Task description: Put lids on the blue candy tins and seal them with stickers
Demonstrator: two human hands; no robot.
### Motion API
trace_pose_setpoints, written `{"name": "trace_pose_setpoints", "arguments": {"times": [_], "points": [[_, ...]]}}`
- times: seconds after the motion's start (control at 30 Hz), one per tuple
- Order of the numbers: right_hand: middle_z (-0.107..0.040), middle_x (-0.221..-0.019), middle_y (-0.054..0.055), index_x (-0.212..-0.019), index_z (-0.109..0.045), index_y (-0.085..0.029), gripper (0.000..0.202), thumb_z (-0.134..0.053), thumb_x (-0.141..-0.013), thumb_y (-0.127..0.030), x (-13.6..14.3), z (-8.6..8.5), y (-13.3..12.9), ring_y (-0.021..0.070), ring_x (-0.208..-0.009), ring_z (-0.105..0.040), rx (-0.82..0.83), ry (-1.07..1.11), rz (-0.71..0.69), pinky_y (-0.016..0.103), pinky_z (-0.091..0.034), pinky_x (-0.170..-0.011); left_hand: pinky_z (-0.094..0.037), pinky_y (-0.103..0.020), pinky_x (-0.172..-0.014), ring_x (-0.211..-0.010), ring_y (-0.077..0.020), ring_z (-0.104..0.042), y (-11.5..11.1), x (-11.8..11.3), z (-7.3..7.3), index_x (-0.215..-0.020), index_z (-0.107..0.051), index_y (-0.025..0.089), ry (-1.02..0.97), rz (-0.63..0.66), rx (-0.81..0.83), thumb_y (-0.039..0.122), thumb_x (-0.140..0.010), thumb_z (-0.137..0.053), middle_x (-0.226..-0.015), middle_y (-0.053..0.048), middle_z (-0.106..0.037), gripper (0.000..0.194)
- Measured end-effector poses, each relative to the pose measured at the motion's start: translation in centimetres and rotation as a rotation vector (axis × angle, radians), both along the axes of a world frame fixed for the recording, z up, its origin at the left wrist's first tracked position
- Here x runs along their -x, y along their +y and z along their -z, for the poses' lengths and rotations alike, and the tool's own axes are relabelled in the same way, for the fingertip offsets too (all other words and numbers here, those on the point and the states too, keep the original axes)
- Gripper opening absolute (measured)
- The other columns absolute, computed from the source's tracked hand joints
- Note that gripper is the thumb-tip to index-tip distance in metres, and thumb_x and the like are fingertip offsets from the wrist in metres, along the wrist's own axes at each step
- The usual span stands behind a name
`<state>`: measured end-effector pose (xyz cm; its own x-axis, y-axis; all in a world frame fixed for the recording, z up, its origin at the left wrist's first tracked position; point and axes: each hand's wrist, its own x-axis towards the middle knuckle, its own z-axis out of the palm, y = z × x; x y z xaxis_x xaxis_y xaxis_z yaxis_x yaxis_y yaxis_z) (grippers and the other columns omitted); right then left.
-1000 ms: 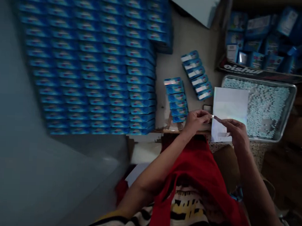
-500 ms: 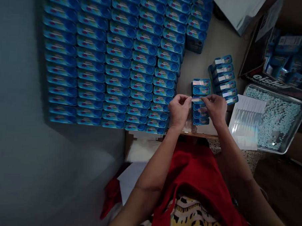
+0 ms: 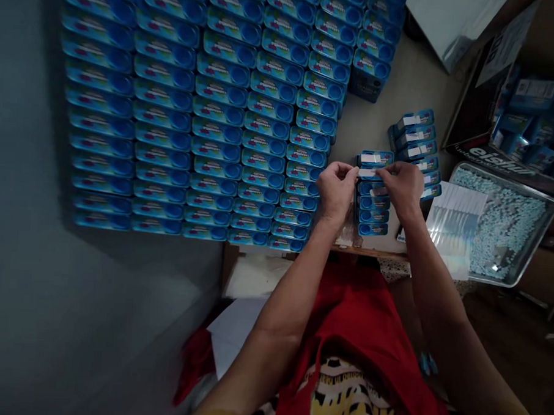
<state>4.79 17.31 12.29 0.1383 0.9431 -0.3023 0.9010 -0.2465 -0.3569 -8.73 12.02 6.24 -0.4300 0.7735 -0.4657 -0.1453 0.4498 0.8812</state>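
My left hand [image 3: 334,193] and my right hand [image 3: 403,187] pinch opposite ends of a small pale sticker strip [image 3: 366,173]. It lies over the second box of a short row of small blue boxes [image 3: 373,216]; whether it is fully pressed down I cannot tell. The far box [image 3: 377,158] in that row bears a similar strip on its top. Another pale strip [image 3: 377,192] shows beneath my right fingers, apparently hanging from them. Beyond my right hand stand several blue boxes with strips [image 3: 416,134] on their tops.
Many blue boxes [image 3: 216,131] stand in tight columns on the left. At right, a sticker sheet [image 3: 455,221] overlaps a metal tray [image 3: 526,267] of small pale-blue pieces. Behind it, a cardboard box [image 3: 504,159] holds more blue packages. The table's front edge [image 3: 371,253] runs near my forearms.
The strip held between my hands now lies lower against the second box's top, where before it was tilted above the row. The whole view has shifted slightly.
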Motion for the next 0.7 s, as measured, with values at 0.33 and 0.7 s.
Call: {"name": "trace_pose_setpoints", "arguments": {"times": [0.33,0.7], "points": [[-0.075,-0.083,0.006,-0.078,-0.074,-0.022,0.024,-0.078,-0.082,-0.045,-0.6,1.0,0.6,0.0287,-0.087,-0.07,0.043,-0.005,-0.003,0.042,-0.054,-0.083,-0.056,-0.029,-0.076,-0.084,-0.0185,-0.07,0.1,-0.4,2.0,-0.08,-0.066,0.021,-0.017,-0.021,0.01,0.031,-0.086,-0.079,-0.081,-0.003,-0.072,0.017],[-0.066,-0.075,0.001,-0.074,-0.06,-0.023,0.039,-0.08,-0.078,-0.056,-2.2,1.5,1.5,0.0199,-0.075,-0.06,0.004,0.105,0.027,0.034,-0.047,-0.073,-0.052,-0.025,-0.068,-0.066,-0.0112,-0.064,1.7,-3.6,3.2,-0.113,-0.057,0.021,-0.517,-0.367,0.335,0.019,-0.084,-0.079,-0.076,0.006,-0.064,0.037]]}}
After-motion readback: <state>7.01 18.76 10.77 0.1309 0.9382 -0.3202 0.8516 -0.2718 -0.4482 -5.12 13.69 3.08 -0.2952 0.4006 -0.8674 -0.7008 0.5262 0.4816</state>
